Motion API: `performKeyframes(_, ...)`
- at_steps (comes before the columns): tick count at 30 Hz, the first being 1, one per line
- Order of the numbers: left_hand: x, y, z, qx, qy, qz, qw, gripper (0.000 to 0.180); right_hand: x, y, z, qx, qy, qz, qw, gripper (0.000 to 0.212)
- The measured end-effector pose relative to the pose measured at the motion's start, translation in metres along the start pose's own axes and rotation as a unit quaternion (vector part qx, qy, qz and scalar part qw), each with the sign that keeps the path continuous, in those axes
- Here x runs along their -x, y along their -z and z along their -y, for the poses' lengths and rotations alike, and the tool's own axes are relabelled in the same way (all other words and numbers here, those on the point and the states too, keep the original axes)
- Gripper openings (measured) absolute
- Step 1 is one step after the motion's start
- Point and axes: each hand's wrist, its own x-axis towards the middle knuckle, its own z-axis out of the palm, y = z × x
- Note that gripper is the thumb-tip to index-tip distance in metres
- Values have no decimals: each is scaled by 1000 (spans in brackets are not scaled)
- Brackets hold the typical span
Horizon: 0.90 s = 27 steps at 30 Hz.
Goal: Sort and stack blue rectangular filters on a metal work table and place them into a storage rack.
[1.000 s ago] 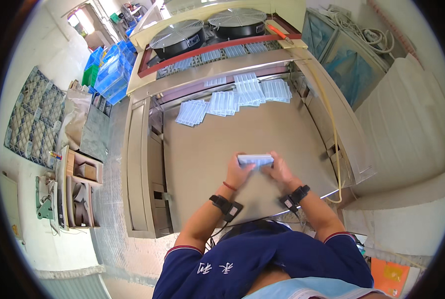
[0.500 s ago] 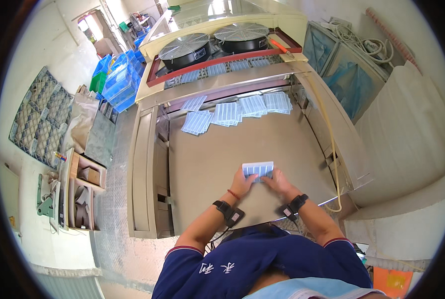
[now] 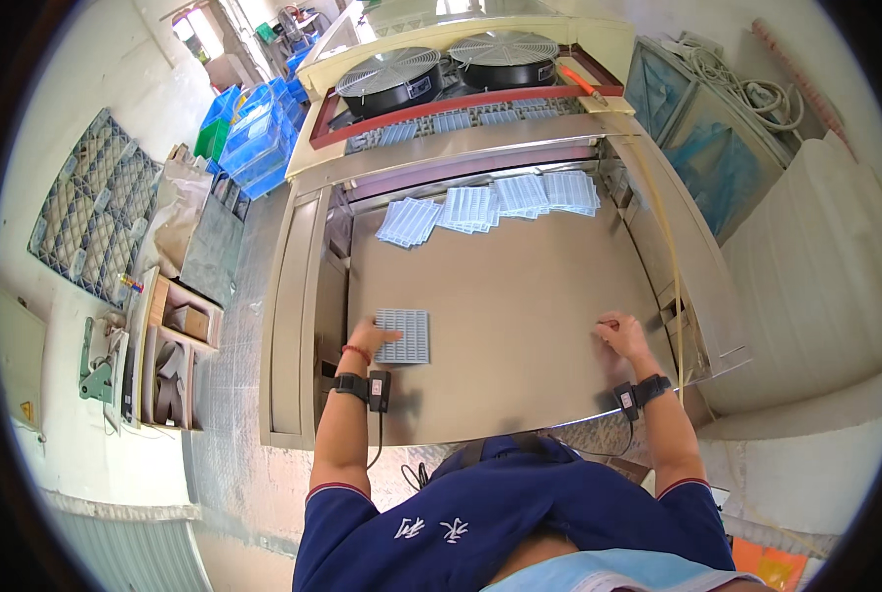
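My left hand (image 3: pixel 370 336) grips a light grey-blue square slotted panel (image 3: pixel 406 336) at its left edge, the thumb lying over the top face. Whether it is one panel or a stack cannot be told. It is at the left side of the wide tan work surface (image 3: pixel 505 286). Over the right side, my right hand (image 3: pixel 622 334) is curled closed, with nothing visible in its fingers. Several overlapping piles of similar pale slotted panels (image 3: pixel 468 209) lie in a row along the far edge of the surface.
Metal side frames (image 3: pixel 298 296) border the surface. Beyond it, two round caged fans (image 3: pixel 505 59) sit above a conveyor bearing more panels, near an orange-handled tool (image 3: pixel 581 81). A yellow hose (image 3: pixel 676 286) hangs at right; blue crates (image 3: pixel 258 148) and a wooden shelf (image 3: pixel 189 326) stand left.
Both hands were together on the panel in the middle. The left has carried it leftward; the right has let go and moved right. The stray panel at the far left no longer lies apart.
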Motion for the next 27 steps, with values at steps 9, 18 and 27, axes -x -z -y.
performKeyframes(9,31,-4,-31,-430,27,-147,891,65,-14,8,14,-53,-147,42,987,24)
performKeyframes(18,70,-85,-31,-410,-292,-114,857,64,-19,13,8,-112,-154,42,981,22)
performKeyframes(27,81,-138,-6,-438,-297,81,845,67,-19,12,9,-116,-156,44,980,22)
